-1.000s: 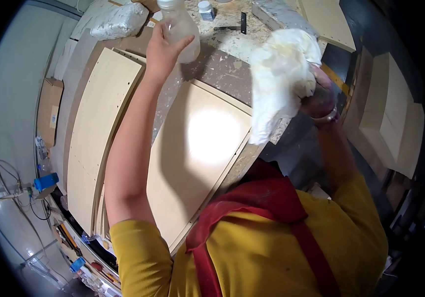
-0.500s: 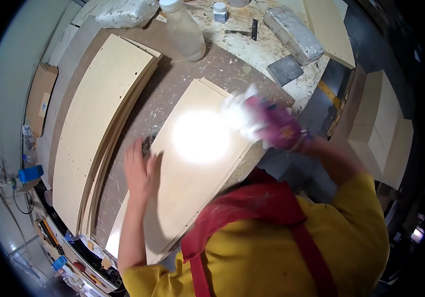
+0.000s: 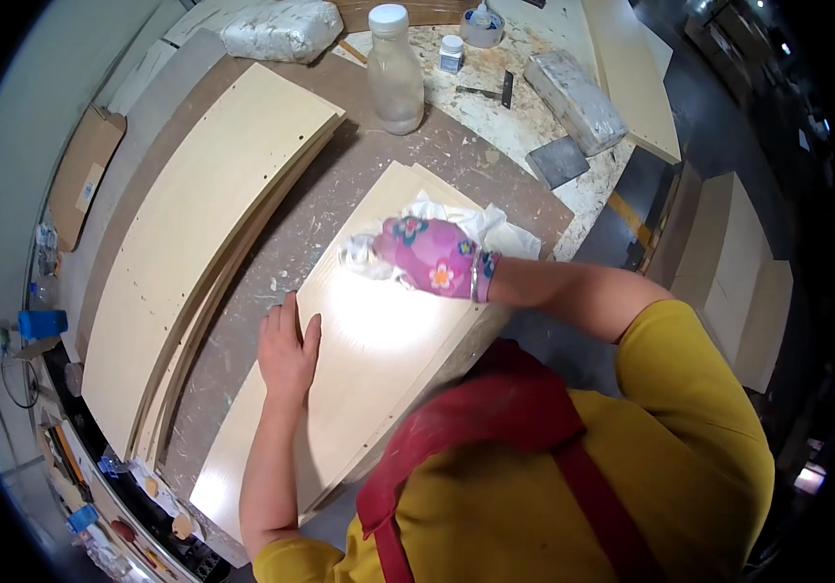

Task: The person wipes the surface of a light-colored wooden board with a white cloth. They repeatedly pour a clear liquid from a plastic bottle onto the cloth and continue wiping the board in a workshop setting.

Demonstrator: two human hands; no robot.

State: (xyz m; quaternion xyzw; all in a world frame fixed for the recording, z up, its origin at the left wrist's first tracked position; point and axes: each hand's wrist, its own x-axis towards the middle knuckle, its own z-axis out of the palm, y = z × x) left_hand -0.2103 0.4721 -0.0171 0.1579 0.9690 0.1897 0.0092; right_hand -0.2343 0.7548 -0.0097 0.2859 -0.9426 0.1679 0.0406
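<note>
Head: my pink-gloved right hand (image 3: 434, 257) clutches crumpled white cloth (image 3: 503, 232) on a pale wooden panel (image 3: 357, 381); left hand (image 3: 287, 356), thumb spread, at its edge.

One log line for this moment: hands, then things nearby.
Right hand: holds cloth on panel | Left hand: at panel's left edge | Bottle: upright, beyond panel | Panel stack: left of panel

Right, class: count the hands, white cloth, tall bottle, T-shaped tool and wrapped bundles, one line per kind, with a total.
Hands: 2 (left hand, right hand)
White cloth: 1
Tall bottle: 1
Black T-shaped tool: 1
Wrapped bundles: 2 (left bundle, right bundle)
Total: 7
</note>
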